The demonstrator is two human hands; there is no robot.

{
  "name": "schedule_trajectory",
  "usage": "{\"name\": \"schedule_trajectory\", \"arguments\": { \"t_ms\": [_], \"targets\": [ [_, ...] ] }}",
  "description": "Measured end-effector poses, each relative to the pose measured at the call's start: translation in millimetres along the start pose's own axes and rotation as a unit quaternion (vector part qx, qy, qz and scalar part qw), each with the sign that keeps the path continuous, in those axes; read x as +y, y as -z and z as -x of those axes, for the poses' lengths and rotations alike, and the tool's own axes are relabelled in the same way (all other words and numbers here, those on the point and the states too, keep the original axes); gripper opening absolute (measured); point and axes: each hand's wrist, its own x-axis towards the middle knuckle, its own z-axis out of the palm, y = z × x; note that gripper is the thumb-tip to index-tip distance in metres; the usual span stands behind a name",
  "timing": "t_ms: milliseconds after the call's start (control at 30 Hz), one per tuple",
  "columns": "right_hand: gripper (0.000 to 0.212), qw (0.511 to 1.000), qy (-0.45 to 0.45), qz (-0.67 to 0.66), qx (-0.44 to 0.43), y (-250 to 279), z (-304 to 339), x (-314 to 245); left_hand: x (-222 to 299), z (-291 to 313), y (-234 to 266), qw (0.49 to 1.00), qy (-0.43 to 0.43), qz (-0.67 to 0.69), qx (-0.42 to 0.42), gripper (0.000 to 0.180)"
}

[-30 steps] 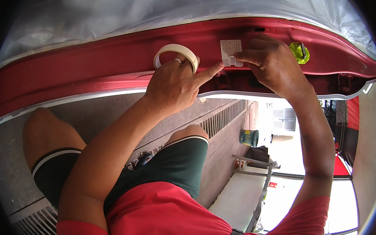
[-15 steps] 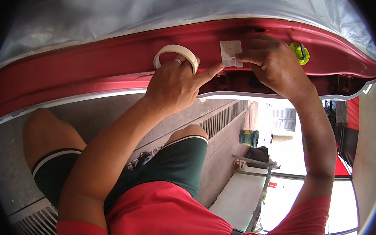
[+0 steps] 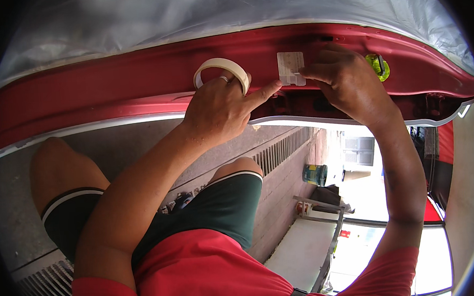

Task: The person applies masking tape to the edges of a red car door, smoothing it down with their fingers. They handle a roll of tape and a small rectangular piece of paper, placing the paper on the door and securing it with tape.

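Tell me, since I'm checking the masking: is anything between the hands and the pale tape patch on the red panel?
Nothing visible. The right hand touches the tape patch; the left hand, holding the tape roll, points its forefinger beside it.

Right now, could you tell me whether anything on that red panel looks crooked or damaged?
Nothing stands out. The pale tape patch sits fairly square on the red panel, the right hand pressing its edge. The left hand holds the tape roll.
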Motion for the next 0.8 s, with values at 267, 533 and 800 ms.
{"name": "schedule_trajectory", "arguments": {
  "t_ms": [267, 533, 800],
  "targets": [
    [0.027, 1.000, 0.003, 0.002, -0.013, 4.2, 2.1, 2.0, -0.4, 0.5, 0.7, 1.000, -0.004, -0.003, -0.003, 0.106],
    [0.029, 1.000, 0.000, 0.004, -0.019, 4.5, 2.9, 5.9, 2.3, -2.2, 5.0, 1.000, -0.001, -0.012, -0.010, 0.077],
    [0.030, 1.000, -0.006, -0.005, -0.021, 7.8, 3.1, 4.5, 0.6, -0.9, 1.0, 1.000, -0.002, 0.004, 0.000, 0.103]
  ]
}}
